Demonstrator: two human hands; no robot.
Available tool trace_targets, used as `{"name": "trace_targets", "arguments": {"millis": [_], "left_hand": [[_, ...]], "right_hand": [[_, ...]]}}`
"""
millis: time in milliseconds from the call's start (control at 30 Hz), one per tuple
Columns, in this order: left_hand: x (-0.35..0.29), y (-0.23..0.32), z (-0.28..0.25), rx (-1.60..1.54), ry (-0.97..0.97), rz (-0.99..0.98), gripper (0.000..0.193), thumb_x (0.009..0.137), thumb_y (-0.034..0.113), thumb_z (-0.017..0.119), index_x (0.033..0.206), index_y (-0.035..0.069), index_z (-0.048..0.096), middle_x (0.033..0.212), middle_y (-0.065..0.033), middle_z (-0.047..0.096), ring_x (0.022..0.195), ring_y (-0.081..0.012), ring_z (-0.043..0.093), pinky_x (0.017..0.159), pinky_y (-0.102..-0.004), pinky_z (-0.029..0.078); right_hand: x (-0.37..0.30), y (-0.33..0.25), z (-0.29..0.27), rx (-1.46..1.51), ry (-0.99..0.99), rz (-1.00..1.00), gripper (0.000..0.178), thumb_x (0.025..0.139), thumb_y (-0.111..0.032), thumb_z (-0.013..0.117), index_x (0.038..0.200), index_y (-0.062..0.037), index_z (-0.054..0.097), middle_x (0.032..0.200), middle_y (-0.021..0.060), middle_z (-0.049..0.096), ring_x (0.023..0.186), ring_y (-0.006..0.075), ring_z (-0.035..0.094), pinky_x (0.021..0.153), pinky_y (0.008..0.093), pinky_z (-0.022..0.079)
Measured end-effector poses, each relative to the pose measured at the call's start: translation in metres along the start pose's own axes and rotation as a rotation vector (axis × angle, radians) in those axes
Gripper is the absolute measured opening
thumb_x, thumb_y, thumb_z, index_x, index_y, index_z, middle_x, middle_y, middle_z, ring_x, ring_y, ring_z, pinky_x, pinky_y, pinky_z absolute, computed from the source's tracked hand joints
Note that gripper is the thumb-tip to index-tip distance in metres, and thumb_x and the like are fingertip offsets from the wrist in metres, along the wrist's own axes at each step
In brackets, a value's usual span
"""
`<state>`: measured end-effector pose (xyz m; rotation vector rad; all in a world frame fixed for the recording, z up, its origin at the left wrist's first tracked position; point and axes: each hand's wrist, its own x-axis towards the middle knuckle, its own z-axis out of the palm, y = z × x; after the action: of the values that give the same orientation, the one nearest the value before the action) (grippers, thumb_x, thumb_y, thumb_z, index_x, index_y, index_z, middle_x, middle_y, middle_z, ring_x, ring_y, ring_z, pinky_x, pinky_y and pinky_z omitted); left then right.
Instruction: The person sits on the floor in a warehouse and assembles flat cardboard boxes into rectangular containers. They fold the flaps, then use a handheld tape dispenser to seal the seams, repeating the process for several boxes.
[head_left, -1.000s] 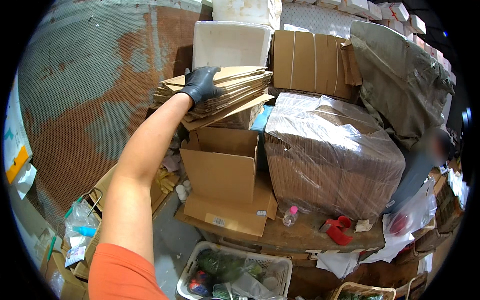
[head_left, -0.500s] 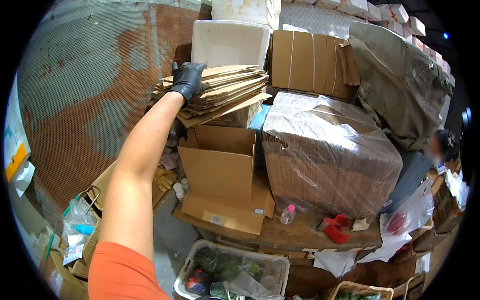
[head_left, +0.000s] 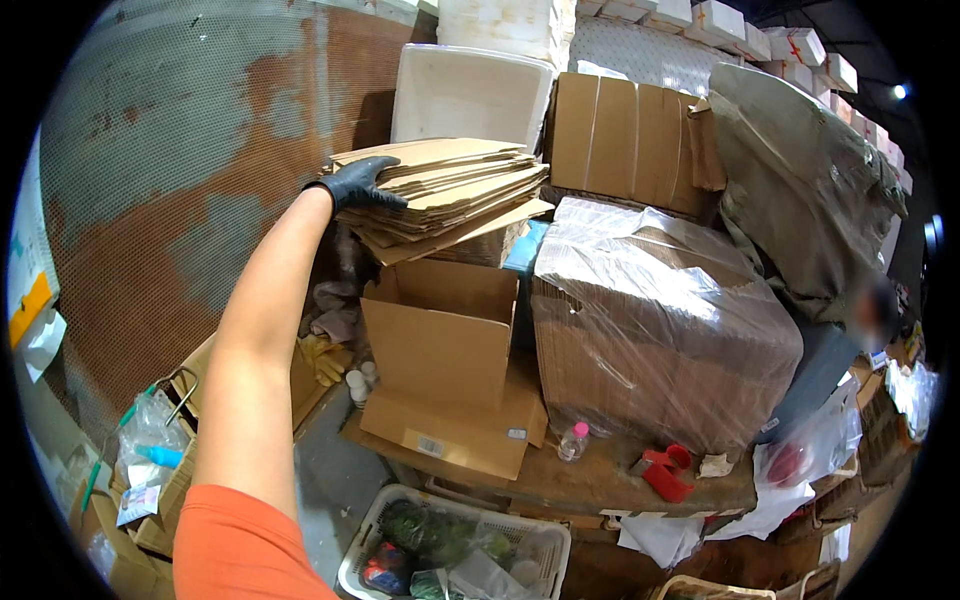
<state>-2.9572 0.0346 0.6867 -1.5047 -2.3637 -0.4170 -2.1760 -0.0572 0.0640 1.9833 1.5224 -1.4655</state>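
My left hand (head_left: 358,186), in a black glove, is at the left end of a stack of flattened cardboard boxes (head_left: 470,180). Thumb and fingers spread around the edges of several upper sheets, with cardboard between them. Uneven layers fan out along the stack's near side. Just in front stands an opened cardboard box (head_left: 437,345), its front flap hanging down over the table edge. My right hand is out of view.
A plastic-wrapped cardboard bundle (head_left: 660,340) stands right of the opened box. A pink-capped bottle (head_left: 573,443) and red tape dispenser (head_left: 667,473) lie on the wooden table (head_left: 600,480). Below is a white basket (head_left: 350,570) of bagged goods. A white foam box (head_left: 470,95) stands behind.
My left hand has shifted left and nearer along the stack's edge, its fingers now pointing right instead of up over the top. The view has tilted slightly.
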Motion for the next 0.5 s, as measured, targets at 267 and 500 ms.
{"name": "trace_targets", "arguments": {"millis": [267, 500], "left_hand": [[0.004, -0.002, -0.011, 0.157, -0.091, 0.032, 0.073, 0.061, 0.039, 0.068, 0.120, 0.005, 0.041, 0.116, -0.0167, 0.048, 0.107, -0.0278, 0.046, 0.093, -0.0350, 0.035], [0.018, 0.005, 0.012, 0.287, -0.032, 0.090, 0.068, 0.059, 0.006, 0.064, 0.121, 0.003, 0.037, 0.111, -0.0210, 0.049, 0.104, -0.0308, 0.047, 0.088, -0.0348, 0.039]], "right_hand": [[-0.003, -0.012, -0.002, -0.008, 0.005, -0.007, 0.050, 0.064, -0.055, 0.055, 0.067, -0.0051, 0.062, 0.064, 0.0093, 0.059, 0.060, 0.0208, 0.055, 0.059, 0.0319, 0.042], [-0.005, -0.023, 0.001, 0.011, 0.016, -0.012, 0.048, 0.065, -0.052, 0.056, 0.068, -0.0044, 0.062, 0.065, 0.0092, 0.059, 0.060, 0.0204, 0.055, 0.059, 0.0317, 0.042]]}}
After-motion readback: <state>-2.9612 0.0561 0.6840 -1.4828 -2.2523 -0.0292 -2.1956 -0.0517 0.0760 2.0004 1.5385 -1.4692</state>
